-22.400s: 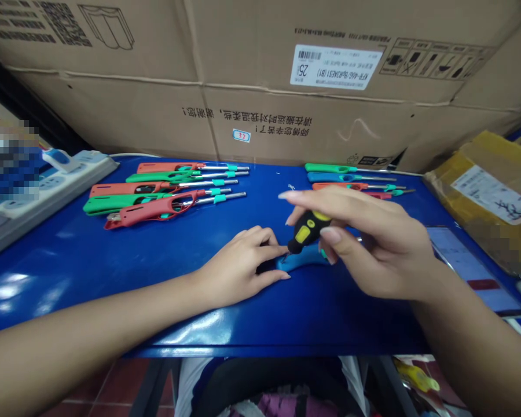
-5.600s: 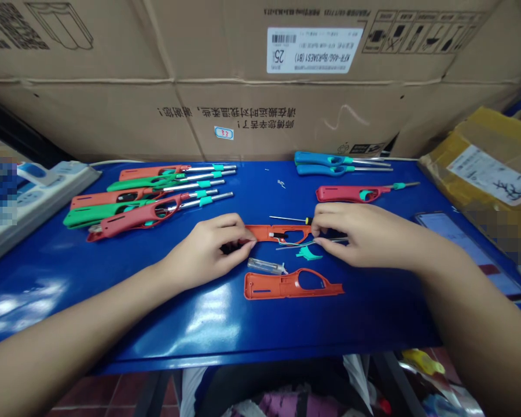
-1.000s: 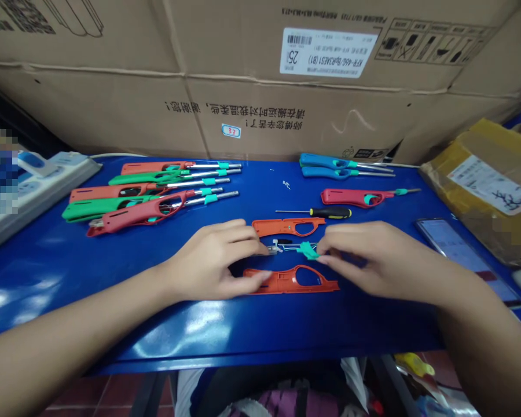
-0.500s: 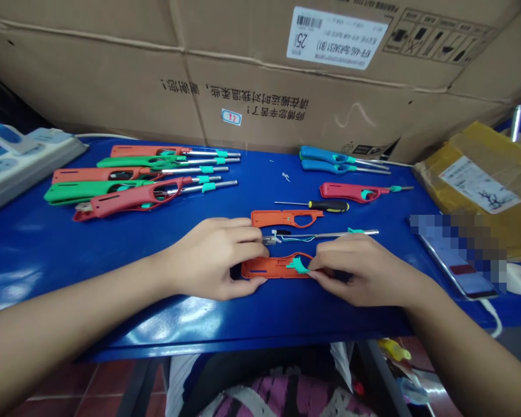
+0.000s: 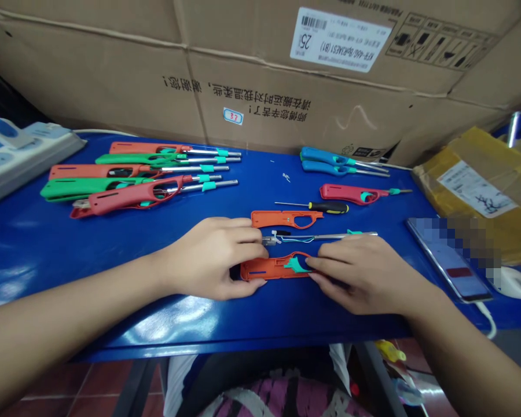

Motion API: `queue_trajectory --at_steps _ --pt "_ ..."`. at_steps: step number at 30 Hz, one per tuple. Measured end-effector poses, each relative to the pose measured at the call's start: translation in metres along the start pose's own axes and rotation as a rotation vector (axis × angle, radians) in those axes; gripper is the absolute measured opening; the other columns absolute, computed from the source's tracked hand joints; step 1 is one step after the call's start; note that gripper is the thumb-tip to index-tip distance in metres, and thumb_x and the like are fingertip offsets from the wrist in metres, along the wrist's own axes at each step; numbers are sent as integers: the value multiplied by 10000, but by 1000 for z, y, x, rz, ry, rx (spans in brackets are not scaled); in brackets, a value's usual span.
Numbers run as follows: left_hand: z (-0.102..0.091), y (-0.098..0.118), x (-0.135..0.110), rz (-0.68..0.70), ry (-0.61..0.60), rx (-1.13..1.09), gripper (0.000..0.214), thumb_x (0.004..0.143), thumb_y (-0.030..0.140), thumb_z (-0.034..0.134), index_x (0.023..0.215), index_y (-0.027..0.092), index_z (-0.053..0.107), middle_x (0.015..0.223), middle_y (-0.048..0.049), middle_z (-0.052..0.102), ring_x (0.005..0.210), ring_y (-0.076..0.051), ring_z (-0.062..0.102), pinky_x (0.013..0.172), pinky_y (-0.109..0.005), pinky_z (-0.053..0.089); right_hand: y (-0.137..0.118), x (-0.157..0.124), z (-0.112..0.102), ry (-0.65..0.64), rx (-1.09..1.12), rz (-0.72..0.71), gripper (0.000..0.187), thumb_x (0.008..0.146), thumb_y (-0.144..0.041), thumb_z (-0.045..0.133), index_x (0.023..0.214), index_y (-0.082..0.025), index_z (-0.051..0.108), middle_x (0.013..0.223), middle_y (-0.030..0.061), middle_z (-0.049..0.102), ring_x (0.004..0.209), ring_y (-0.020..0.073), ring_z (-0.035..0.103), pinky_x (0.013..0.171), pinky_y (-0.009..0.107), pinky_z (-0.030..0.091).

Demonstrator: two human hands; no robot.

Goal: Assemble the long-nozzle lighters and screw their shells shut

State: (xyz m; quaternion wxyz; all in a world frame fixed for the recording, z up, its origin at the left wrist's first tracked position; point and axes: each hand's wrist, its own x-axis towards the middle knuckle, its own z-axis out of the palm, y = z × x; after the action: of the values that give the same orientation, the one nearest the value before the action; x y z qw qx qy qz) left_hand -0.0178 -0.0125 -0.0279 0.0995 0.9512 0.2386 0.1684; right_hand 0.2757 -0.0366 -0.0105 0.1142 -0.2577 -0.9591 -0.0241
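My left hand point(image 5: 226, 258) grips the left end of an orange lighter casing half point(image 5: 263, 267), thumb along its near edge. The casing lies hollow side up on the table. Inside it, by the finger loop, sits a teal trigger point(image 5: 296, 264). My right hand point(image 5: 356, 269) is closed at the loop end, thumb and forefinger at the trigger's right edge; the fingertips partly hide it. Just behind the casing lies a metal lighter tube point(image 5: 330, 236) with thin wires and a clear part at its left end, partly covered by my left fingers. Beyond that is the other orange casing half point(image 5: 278, 218).
A screwdriver point(image 5: 330, 207) lies behind the parts. Several lighters point(image 5: 134, 196) are grouped at left; blue lighters point(image 5: 325, 166) and a red lighter point(image 5: 347, 192) lie back right. A phone point(image 5: 451, 260), yellow-taped box point(image 5: 469, 197), power strip point(image 5: 26, 153) and large carton point(image 5: 125, 87) surround the blue table.
The teal trigger has shifted slightly left and sits flatter in the casing by the loop. My right fingers have moved a little with it. My left hand stays in place.
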Motion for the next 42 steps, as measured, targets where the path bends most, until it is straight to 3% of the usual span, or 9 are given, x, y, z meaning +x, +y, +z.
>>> queue_trajectory --at_steps 6,10,16,22,26,29,33,42 --pt "-1 -4 1 -60 107 -60 211 951 336 607 1035 173 712 955 -52 701 870 -197 645 773 -322 519 26 22 -25 -68 -147 204 218 960 -254 506 915 -187 709 903 40 700 717 176 622 566 318 335" --pt "3 -11 1 -205 130 -81 161 965 279 591 1034 197 712 998 -43 690 921 -187 652 790 -307 536 39 26 -18 -201 -3 226 197 964 -262 496 897 -206 673 886 14 667 704 150 593 559 287 344" --pt "7 -13 4 -339 84 -147 161 947 326 635 1025 225 731 1037 -34 669 896 -169 661 757 -289 546 48 11 -10 -178 116 270 115 932 -308 575 940 -219 648 938 13 655 766 151 607 629 275 397" --pt "-4 -15 4 -440 33 -149 169 924 329 640 993 207 735 1020 -35 675 841 -156 666 634 -239 524 55 6 -10 -255 205 316 84 929 -295 563 921 -231 616 916 8 649 721 147 581 609 271 384" --pt "-11 -13 5 -414 69 -71 178 922 320 634 1017 202 728 1048 -50 681 882 -173 672 677 -255 549 53 6 -12 -188 269 306 93 926 -295 557 900 -225 611 869 13 647 685 141 558 593 266 372" --pt "-12 -7 6 -304 108 -55 205 936 344 632 1048 198 722 1045 -61 694 928 -190 677 763 -296 570 49 6 -17 -171 332 286 68 902 -278 591 880 -220 618 849 8 655 676 130 558 587 255 367" --pt "-7 2 6 -166 64 -10 297 912 413 681 1095 183 722 1012 -69 728 882 -214 690 767 -347 581 44 8 -20 -191 373 286 52 897 -263 605 876 -217 619 755 -22 627 584 104 494 560 249 335" --pt "-1 -2 5 -179 11 -8 190 951 336 648 1060 198 722 1031 -49 738 913 -208 697 754 -319 559 41 12 -19 -208 417 288 56 897 -233 613 854 -220 580 676 -58 565 523 83 419 523 230 312"
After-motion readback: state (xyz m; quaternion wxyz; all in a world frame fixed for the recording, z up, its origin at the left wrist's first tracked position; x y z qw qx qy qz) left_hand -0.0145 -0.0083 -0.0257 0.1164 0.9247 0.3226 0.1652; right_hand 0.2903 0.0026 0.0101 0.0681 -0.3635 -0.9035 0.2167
